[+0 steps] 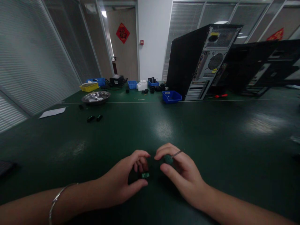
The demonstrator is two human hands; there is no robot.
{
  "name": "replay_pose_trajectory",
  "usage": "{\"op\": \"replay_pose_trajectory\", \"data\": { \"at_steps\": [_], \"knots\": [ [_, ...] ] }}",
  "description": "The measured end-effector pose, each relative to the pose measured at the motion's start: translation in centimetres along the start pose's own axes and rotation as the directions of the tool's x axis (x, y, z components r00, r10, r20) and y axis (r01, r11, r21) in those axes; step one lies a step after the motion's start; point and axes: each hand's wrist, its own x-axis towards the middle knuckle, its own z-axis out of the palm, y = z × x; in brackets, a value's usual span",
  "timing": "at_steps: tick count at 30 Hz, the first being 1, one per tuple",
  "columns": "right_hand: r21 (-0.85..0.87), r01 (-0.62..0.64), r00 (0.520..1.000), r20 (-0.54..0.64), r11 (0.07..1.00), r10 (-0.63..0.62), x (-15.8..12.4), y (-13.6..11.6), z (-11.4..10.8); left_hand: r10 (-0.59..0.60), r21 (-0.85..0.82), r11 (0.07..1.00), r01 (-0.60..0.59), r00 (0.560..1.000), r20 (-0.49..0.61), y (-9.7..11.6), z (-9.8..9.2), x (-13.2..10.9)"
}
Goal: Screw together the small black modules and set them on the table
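Both my hands rest close together on the dark green table (150,125), near its front edge. My left hand (124,182) is curled, its fingers and thumb pinching a small dark part with a green end (145,175). My right hand (181,175) is also curled, with a small round dark green piece (168,159) between thumb and fingers; a thin stick-like thing (176,153) lies across its index finger. A thin bracelet (57,197) circles my left wrist.
Two small black parts (94,118) lie at mid-left, a sheet of paper (52,112) further left. A metal bowl (96,97), yellow tray (89,87) and blue bins (172,96) stand at the back. An upright computer case (201,61) and an open one (262,67) stand at right.
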Motion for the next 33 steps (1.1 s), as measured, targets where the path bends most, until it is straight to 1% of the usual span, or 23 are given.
{"op": "replay_pose_trajectory", "data": {
  "at_steps": [3, 5, 7, 8, 10, 11, 14, 17, 20, 22, 24, 28, 33],
  "knots": [
    [-0.014, -0.009, 0.998, -0.069, 1.000, 0.008, 0.0, 0.2, -0.3, 0.011, 0.018, 1.000, -0.011, 1.000, -0.013, -0.3, -0.7, 0.3],
    [-0.017, -0.024, 0.997, -0.079, 1.000, 0.022, 0.0, 0.3, -0.4, 0.007, 0.076, 0.997, -0.003, 0.999, -0.053, -0.7, -2.1, 0.5],
    [-0.025, -0.042, 0.997, -0.069, 0.999, 0.040, 0.0, 0.3, -0.5, 0.017, 0.189, 0.982, 0.010, 0.989, -0.144, -1.5, -4.1, 0.8],
    [-0.030, -0.050, 0.997, -0.060, 0.998, 0.048, 0.0, 0.4, -0.5, 0.038, 0.268, 0.963, 0.021, 0.976, -0.212, -2.0, -5.3, 0.9],
    [-0.043, -0.069, 0.997, -0.036, 0.997, 0.068, 0.1, 0.4, -0.6, 0.086, 0.462, 0.884, 0.066, 0.950, -0.301, -3.1, -7.8, 1.2],
    [-0.049, -0.078, 0.997, -0.025, 0.996, 0.076, 0.1, 0.4, -0.6, 0.113, 0.554, 0.828, 0.084, 0.944, -0.311, -3.7, -9.0, 1.2],
    [-0.066, -0.100, 0.995, 0.010, 0.993, 0.101, 0.1, 0.5, -0.6, 0.126, 0.612, 0.779, 0.135, 0.923, -0.364, -5.7, -12.1, 1.1],
    [-0.082, -0.123, 0.991, 0.041, 0.989, 0.127, 0.3, 0.6, -0.6, 0.117, 0.633, 0.745, 0.210, 0.893, -0.434, -7.8, -14.0, 0.9],
    [-0.112, -0.153, 0.984, 0.071, 0.982, 0.162, 0.3, 0.7, -0.5, 0.107, 0.642, 0.722, 0.258, 0.875, -0.472, -9.8, -15.3, 0.9],
    [-0.132, -0.167, 0.980, 0.088, 0.977, 0.180, 0.4, 0.7, -0.4, 0.101, 0.653, 0.710, 0.265, 0.879, -0.467, -10.8, -15.8, 1.1],
    [-0.145, -0.175, 0.976, 0.102, 0.974, 0.191, 0.4, 0.7, -0.3, 0.089, 0.667, 0.698, 0.261, 0.892, -0.443, -11.5, -16.0, 1.2],
    [-0.148, -0.182, 0.974, 0.111, 0.972, 0.199, 0.5, 0.7, -0.3, 0.060, 0.690, 0.676, 0.258, 0.914, -0.400, -11.7, -15.9, 1.2],
    [-0.150, -0.189, 0.970, 0.128, 0.970, 0.209, 0.4, 0.6, -0.3, 0.017, 0.703, 0.653, 0.282, 0.923, -0.385, -11.4, -15.7, 1.0]
  ]
}}
